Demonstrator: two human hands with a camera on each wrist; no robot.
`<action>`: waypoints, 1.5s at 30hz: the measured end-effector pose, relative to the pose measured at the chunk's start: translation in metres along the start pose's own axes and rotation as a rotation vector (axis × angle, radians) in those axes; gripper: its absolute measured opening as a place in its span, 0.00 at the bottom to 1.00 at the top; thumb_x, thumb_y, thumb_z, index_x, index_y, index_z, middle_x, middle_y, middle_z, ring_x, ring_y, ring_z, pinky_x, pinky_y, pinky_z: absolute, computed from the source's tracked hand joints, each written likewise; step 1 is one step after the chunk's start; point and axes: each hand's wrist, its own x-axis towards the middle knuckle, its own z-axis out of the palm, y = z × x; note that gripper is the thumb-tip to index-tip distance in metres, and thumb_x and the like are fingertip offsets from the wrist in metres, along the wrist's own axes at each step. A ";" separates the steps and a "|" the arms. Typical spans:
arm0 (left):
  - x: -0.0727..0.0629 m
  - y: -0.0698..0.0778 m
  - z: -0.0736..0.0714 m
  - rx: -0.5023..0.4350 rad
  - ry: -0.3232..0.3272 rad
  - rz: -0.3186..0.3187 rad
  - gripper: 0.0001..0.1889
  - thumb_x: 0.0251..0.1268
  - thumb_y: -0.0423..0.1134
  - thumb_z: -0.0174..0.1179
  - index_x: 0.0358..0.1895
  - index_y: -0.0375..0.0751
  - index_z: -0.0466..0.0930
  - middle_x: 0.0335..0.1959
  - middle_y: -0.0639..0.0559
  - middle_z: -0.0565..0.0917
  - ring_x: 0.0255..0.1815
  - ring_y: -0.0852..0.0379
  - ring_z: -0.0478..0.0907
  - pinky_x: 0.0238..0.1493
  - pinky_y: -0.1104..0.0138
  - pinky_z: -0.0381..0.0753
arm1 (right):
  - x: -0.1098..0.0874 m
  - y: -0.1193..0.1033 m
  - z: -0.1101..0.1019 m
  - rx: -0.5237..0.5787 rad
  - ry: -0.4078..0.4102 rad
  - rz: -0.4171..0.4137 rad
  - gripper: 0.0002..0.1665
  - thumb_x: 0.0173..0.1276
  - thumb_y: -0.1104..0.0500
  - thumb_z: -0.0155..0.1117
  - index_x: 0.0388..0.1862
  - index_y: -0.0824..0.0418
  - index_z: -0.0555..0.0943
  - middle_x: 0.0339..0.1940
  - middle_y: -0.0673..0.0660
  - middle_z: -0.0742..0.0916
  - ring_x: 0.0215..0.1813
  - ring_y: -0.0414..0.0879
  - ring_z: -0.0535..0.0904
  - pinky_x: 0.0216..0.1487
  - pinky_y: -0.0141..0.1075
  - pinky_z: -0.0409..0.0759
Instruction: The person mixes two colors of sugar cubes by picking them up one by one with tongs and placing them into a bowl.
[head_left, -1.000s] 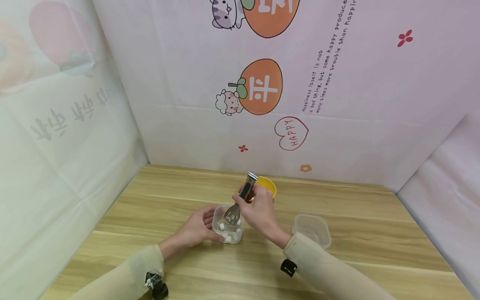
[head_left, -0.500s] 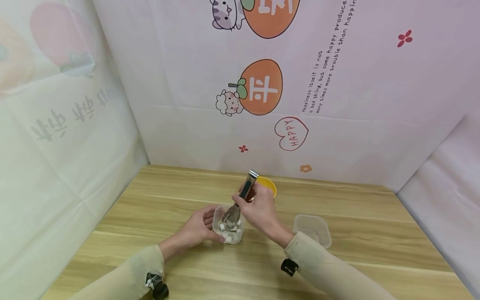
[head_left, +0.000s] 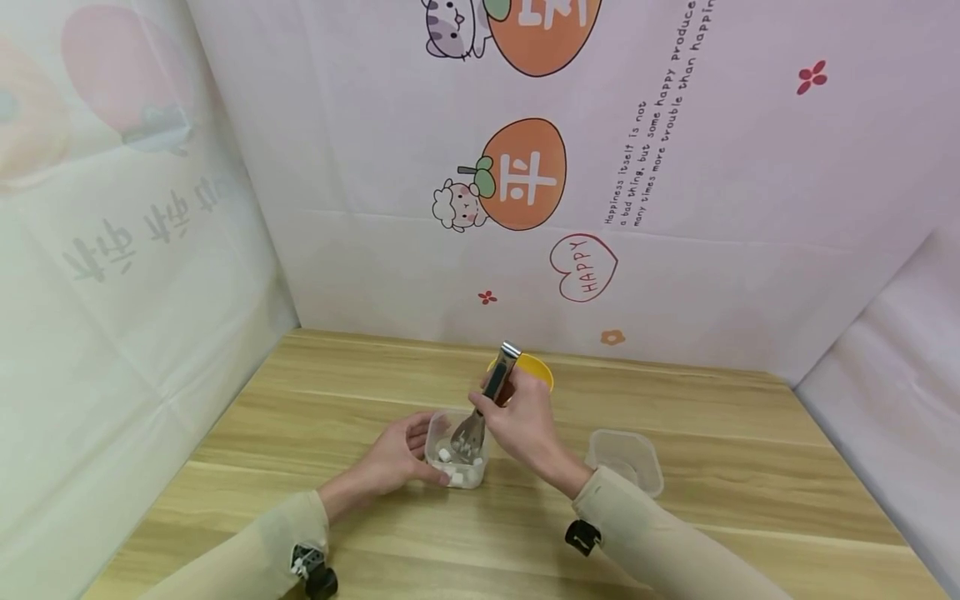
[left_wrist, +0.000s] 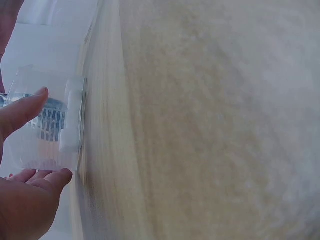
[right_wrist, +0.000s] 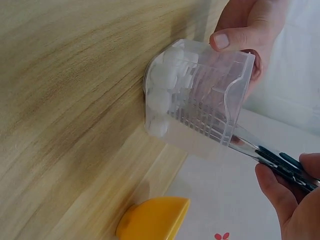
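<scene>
My left hand (head_left: pixel 393 457) grips a clear square plastic container (head_left: pixel 472 481) on the table, thumb on its near side and fingers on its far left side. Several small white cubes (head_left: pixel 445 455) lie on its floor. My right hand (head_left: pixel 521 421) holds metal tongs (head_left: pixel 497 379) with dark grips, slanted down into the container. In the right wrist view the slotted heads of the tongs (right_wrist: pixel 240 142) reach in among the white pieces. Whether a cube sits between those heads I cannot tell. Through the container wall (left_wrist: pixel 30 150) the left wrist view also shows the slotted metal.
A yellow bowl (head_left: pixel 538 371) stands behind my right hand, partly hidden by it. To the right, beyond my right wrist, is a second clear container (head_left: pixel 651 468). Printed cloth walls (head_left: pixel 360 275) enclose the wooden table (head_left: pixel 735 467) at the back and sides.
The tongs' heads shift slightly within the container: first a little left, then back right and lower. My right hand moves slightly right with them. My left hand and the container stay put.
</scene>
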 end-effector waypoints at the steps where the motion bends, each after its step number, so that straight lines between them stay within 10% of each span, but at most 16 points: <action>1: 0.000 0.000 0.000 -0.002 -0.001 0.001 0.54 0.45 0.24 0.82 0.78 0.28 0.62 0.75 0.31 0.70 0.75 0.34 0.69 0.74 0.53 0.73 | 0.000 0.000 0.000 0.002 0.001 -0.001 0.11 0.64 0.68 0.78 0.39 0.65 0.82 0.30 0.51 0.86 0.28 0.44 0.82 0.28 0.34 0.87; 25: 0.001 -0.001 0.001 -0.011 -0.005 0.002 0.53 0.44 0.23 0.82 0.78 0.27 0.62 0.74 0.31 0.71 0.75 0.34 0.69 0.74 0.54 0.73 | 0.008 0.000 -0.010 0.044 0.097 -0.017 0.10 0.61 0.69 0.79 0.34 0.63 0.83 0.25 0.52 0.86 0.25 0.44 0.82 0.24 0.32 0.82; 45: -0.001 0.001 0.002 -0.022 -0.002 0.004 0.52 0.45 0.22 0.82 0.77 0.27 0.63 0.75 0.32 0.71 0.76 0.34 0.67 0.74 0.56 0.72 | 0.038 0.005 -0.055 0.314 0.175 0.211 0.10 0.69 0.69 0.74 0.42 0.71 0.80 0.35 0.65 0.87 0.32 0.51 0.89 0.37 0.44 0.93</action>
